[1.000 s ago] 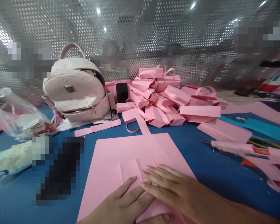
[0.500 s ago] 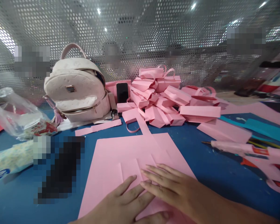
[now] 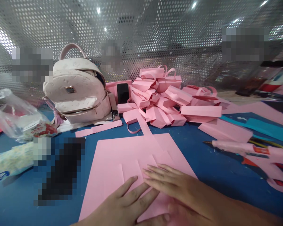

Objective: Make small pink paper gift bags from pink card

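A large pink sheet of paper (image 3: pixel 113 150) lies flat on the blue table, with several narrow folded pink strips on it. My left hand (image 3: pixel 134 201) rests palm down on the sheet and strips, fingers spread, holding nothing. Beside it on the right, my right hand (image 3: pixel 176 185) is stretched flat over the strips. Its fingertips touch or overlap the left fingers; its thumb shows below. The ends of the strips stick out beyond my fingers, while the rest is covered. One longer pink paper strip (image 3: pixel 145 127) reaches from the sheet's far edge toward the pile behind.
Folded pink paper bags (image 3: pixel 165 106) are heaped at the back, near a white backpack (image 3: pixel 77 91) and a phone (image 3: pixel 122 93). A pink glue gun (image 3: pixel 257 150) lies right, by teal paper (image 3: pixel 271 130). A tissue pack (image 3: pixel 14 161) and plastic bag (image 3: pixel 11 110) lie left.
My right hand has shifted slightly, and its thumb now shows beneath the palm. My left hand stays nearly still on the sheet. The whole view has moved a little.
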